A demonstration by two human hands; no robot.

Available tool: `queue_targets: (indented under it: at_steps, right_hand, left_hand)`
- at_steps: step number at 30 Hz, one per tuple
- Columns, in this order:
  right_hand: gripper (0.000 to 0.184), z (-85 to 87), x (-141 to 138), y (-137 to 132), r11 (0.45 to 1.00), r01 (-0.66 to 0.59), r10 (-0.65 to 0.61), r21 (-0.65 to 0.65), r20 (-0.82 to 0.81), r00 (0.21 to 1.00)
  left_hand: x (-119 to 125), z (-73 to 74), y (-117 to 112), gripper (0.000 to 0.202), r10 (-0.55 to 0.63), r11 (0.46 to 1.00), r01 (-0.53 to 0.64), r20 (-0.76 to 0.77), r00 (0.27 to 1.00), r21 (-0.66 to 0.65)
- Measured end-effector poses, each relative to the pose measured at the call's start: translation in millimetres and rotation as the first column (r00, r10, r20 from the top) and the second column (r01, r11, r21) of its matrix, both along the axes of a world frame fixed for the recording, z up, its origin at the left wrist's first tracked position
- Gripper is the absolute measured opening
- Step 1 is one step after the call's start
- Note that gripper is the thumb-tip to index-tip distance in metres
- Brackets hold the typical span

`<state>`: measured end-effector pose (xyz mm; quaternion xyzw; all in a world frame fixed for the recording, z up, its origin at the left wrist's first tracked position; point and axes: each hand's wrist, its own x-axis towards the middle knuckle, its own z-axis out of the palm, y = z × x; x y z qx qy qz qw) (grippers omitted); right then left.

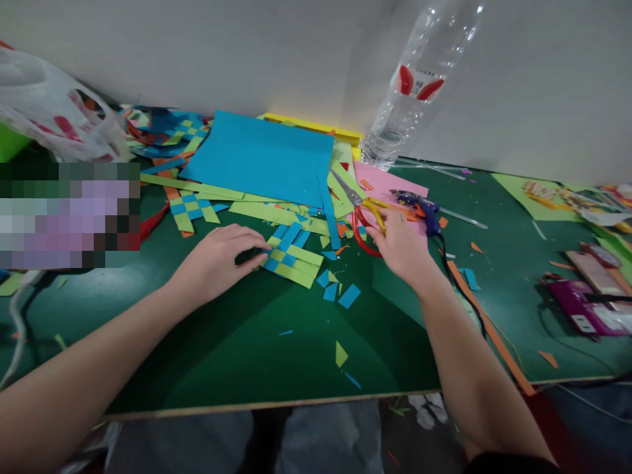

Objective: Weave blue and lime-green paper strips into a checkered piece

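My left hand [220, 262] pinches the left edge of a small woven paper piece [291, 257] in blue and light green strips, which lies on the green table. Its thumb and index finger are at the edge, curved around a gap. My right hand [399, 249] has its fingers closed on the handles of a pair of scissors [356, 199], one loop red, one yellow. The blades point up and left, over pale green paper. Part of the handles is hidden by my fingers. Blue paper scraps [349, 296] lie between the hands.
Behind lie a blue sheet [261, 155] and another woven piece [192, 209]. A plastic bottle [415, 85] stands at the back by a pink sheet [395, 181]. A blue glue gun [424, 209] with a black cord is right of my right hand. The table's front edge [276, 403] is near.
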<state>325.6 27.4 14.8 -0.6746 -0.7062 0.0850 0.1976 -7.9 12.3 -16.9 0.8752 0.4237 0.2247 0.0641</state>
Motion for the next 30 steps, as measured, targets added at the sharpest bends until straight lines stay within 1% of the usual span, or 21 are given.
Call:
queue_targets:
  at_steps: [3,5,7,10,12,15,18,20,24,30]
  right_hand:
    - [0.04,1.4,0.6,-0.5,0.997,-0.07,0.072,0.015,-0.132,0.989]
    - [0.044,1.1,1.1,-1.1,0.992,-0.117,0.123,0.04,-0.189,0.974]
    - [0.047,1.6,0.6,-2.3,0.988,-0.142,0.151,0.06,-0.209,0.966]
    - [0.042,3.9,-2.3,-4.3,0.984,-0.169,0.176,0.055,-0.212,0.961]
    - [0.036,5.0,-4.8,-5.1,0.983,-0.171,0.179,0.06,-0.185,0.966]
    - [0.032,4.3,-7.5,-5.6,0.98,-0.172,0.179,0.099,-0.067,0.982]
    - [0.032,2.6,-8.8,-5.9,0.962,-0.241,0.235,0.128,0.058,0.97]
    - [0.033,1.8,-9.3,-6.1,0.95,-0.287,0.275,0.124,0.108,0.955]
    - [0.035,0.5,-11.0,-6.3,0.934,-0.348,0.33,0.084,0.177,0.927]
    - [0.039,-1.7,-13.6,-6.0,0.929,-0.362,0.342,0.078,0.193,0.919]
  left_hand:
    - [-0.1,1.9,0.0,0.027,0.034,0.999,-0.034,0.011,0.999,-0.005]
    - [-0.5,3.2,0.3,0.027,0.055,0.998,-0.055,0.022,0.998,-0.017]
    - [-1.2,4.0,0.7,0.027,0.076,0.997,-0.075,0.023,0.997,-0.033]
    - [-2.3,4.1,1.2,0.027,0.086,0.995,-0.086,0.018,0.996,-0.044]
    - [-2.8,3.4,1.4,0.026,0.085,0.996,-0.084,0.019,0.996,-0.044]
    - [-3.2,2.3,1.7,0.026,0.088,0.995,-0.087,0.024,0.996,-0.048]
    - [-2.8,1.9,1.8,0.026,0.089,0.994,-0.088,0.021,0.996,-0.059]
    - [-2.4,2.2,1.9,0.026,0.092,0.993,-0.091,0.012,0.996,-0.069]
    - [-1.8,2.5,1.9,0.027,0.09,0.993,-0.09,-0.005,0.996,-0.082]
    - [-0.5,-0.2,1.3,0.025,0.062,0.997,-0.061,0.023,0.998,-0.057]
